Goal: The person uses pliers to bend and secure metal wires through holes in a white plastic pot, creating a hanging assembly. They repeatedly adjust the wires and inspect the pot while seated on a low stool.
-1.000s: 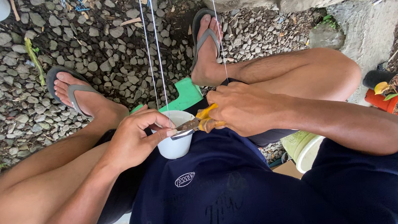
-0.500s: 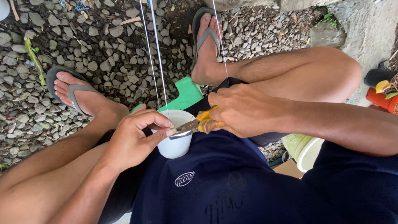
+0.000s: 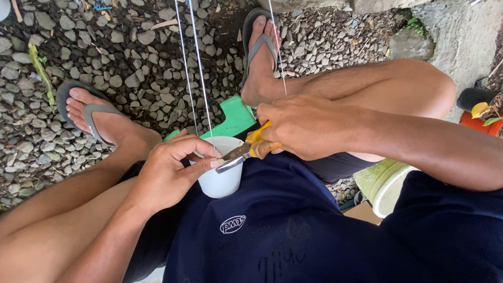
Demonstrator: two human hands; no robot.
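- White plastic cup (image 3: 223, 178): small, open end up, in the seated person's lap against the dark blue shirt (image 3: 290, 245); taken here as the landmark.
- Left hand (image 3: 169, 174): at the cup's left side, fingers curled and pinched on the near rim, thumb and forefinger closed at the blade tip; it appears to steady the cup so the rim does not turn under the tool.
- Right hand (image 3: 307, 127): just right of the cup, closed in a fist round the handles of the scissors (image 3: 246, 152).
- Scissors: yellow handles, metal blades lying across the cup's mouth towards its left rim; whether the blades are parted or closed cannot be made out.
- Thin strings (image 3: 190, 59): three pale lines running taut from above the frame down to the cup. Their lower ends are hidden by the fingers and rim, so the attachment cannot be confirmed.
- Green flat piece (image 3: 233, 118): just beyond the cup, mostly covered by hands; its kind is unclear.
- Grey sandals (image 3: 84, 107): on both feet, beyond the cup, planted on gravel (image 3: 7, 75).
- Pale green pot (image 3: 385, 186): right of the cup, below the right forearm, partly cut off by the arm.
- Red container (image 3: 486, 122): far right of the cup, contents indistinct.
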